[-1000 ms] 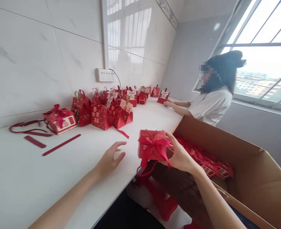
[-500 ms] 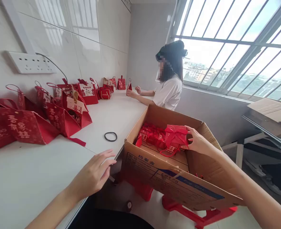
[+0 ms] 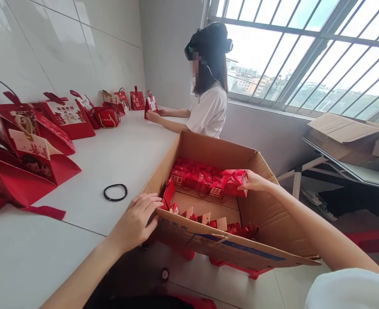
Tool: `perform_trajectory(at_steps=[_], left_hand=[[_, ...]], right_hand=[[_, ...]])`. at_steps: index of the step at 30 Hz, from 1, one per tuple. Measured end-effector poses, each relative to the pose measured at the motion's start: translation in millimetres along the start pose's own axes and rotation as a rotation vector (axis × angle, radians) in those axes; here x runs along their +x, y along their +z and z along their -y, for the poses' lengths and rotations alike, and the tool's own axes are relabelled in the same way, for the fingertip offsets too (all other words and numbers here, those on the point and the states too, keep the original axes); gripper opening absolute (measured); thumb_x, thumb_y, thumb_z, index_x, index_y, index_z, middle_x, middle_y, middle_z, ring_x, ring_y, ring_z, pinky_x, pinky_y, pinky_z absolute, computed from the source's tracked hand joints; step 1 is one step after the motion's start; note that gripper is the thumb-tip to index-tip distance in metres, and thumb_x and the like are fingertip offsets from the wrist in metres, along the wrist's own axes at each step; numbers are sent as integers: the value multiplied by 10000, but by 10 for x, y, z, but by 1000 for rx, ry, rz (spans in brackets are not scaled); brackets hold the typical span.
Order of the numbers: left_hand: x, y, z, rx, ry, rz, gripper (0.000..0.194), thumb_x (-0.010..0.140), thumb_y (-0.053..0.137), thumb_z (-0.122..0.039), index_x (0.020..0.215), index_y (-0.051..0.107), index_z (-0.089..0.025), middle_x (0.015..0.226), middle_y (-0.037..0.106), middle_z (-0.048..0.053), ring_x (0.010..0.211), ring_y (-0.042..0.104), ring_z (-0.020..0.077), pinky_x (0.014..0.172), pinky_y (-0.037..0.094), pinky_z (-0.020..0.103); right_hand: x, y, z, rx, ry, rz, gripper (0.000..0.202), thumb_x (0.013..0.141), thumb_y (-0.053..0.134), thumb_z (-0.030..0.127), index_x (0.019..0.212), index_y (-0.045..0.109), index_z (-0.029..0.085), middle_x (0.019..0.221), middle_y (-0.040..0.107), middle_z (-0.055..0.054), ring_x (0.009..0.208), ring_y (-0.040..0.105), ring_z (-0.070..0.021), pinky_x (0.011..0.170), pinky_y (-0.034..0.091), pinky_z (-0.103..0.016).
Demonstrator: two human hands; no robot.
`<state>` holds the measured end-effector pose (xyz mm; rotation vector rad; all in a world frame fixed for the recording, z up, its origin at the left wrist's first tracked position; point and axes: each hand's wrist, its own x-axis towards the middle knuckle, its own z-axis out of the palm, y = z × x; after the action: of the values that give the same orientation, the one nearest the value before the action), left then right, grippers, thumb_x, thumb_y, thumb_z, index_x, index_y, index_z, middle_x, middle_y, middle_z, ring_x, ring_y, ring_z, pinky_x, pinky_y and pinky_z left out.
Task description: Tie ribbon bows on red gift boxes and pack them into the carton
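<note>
My right hand [image 3: 256, 183] is inside the open cardboard box [image 3: 173, 226], its fingers closed on the right end of a red gift box [image 3: 235, 183] with a ribbon on top. That gift box sits at the right end of a row of similar red gift boxes [image 3: 192, 176] along the box's far side. My left hand [image 3: 138, 219] is at the near left corner of the cardboard box, fingers over the rim and thumb on the outside. More red gift boxes [image 3: 204, 218] stand along the near wall, partly hidden by it.
Several red gift bags [image 3: 69, 118] stand on the white table [image 3: 89, 223] at left, with a black hair tie [image 3: 115, 192] nearer me. Across from me a co-worker [image 3: 209, 103] in a headset handles a small red bag [image 3: 151, 105]. Flattened cardboard [image 3: 344, 126] lies on the right.
My right hand has lowered the red gift box to the end of the far row. My left hand has moved from beside the cardboard box onto its corner. The view has shifted right.
</note>
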<state>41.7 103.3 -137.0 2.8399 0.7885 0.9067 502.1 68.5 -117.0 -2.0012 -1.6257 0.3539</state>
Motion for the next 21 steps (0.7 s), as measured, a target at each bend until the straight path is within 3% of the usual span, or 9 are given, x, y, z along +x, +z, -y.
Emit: perform_trajectory(at_steps=[3, 7, 10, 12, 15, 17, 21], left_hand=[[-6, -13, -31, -6, -15, -23, 260, 778, 488, -178, 1010, 595, -218, 1058, 662, 49, 1057, 575, 238, 994, 379, 411], [-8, -41, -70, -23, -1, -6, 275, 793, 510, -215, 1063, 563, -217, 1079, 650, 47, 1068, 563, 232, 999, 369, 402], [-39, -51, -82, -65, -27, 23, 326, 820, 496, -211, 1146, 510, -207, 1133, 624, 57, 1127, 529, 229, 1028, 347, 410], [-55, -60, -91, -121, -66, 23, 352, 834, 489, -210, 1187, 482, -210, 1161, 608, 62, 1149, 515, 229, 1040, 345, 413], [-36, -147, -133, -274, -223, -21, 368, 860, 477, -242, 1227, 454, -237, 1211, 573, 67, 1152, 518, 221, 1003, 403, 386], [3, -295, -187, -426, -354, -156, 374, 880, 460, -287, 1251, 431, -254, 1264, 526, 73, 1182, 496, 219, 995, 416, 379], [8, -798, -324, -722, -445, -662, 404, 880, 417, -449, 1234, 433, -255, 1313, 472, 79, 1267, 419, 243, 1029, 379, 402]], right_hand=[[95, 26, -43, -39, 88, 92, 429, 399, 801, 217, 796, 651, 157, 928, 676, -146, 919, 624, -345, 782, 505, -430], [124, 140, 160, -43, 97, 133, 685, 361, 807, 165, 1017, 615, 146, 1095, 614, -169, 999, 591, -365, 805, 512, -437], [39, 209, 568, 41, 29, 175, 909, 498, 801, 296, 1306, 397, 202, 1221, 542, -153, 983, 615, -293, 746, 553, -375], [-60, 221, 936, 194, -25, 216, 986, 569, 780, 362, 1385, 238, 249, 1210, 546, -137, 922, 638, -257, 715, 568, -373], [-213, 213, 1535, 456, -249, 225, 975, 574, 795, 342, 1369, 231, 313, 1299, 483, -105, 1047, 587, -260, 829, 543, -395], [-282, 236, 1912, 560, -397, 293, 937, 596, 791, 315, 1363, 254, 306, 1325, 461, -103, 1093, 561, -261, 869, 525, -398], [-328, 488, 2571, 668, -614, 516, 930, 604, 795, 292, 1375, 275, 261, 1273, 499, -105, 1066, 564, -244, 864, 525, -378]])
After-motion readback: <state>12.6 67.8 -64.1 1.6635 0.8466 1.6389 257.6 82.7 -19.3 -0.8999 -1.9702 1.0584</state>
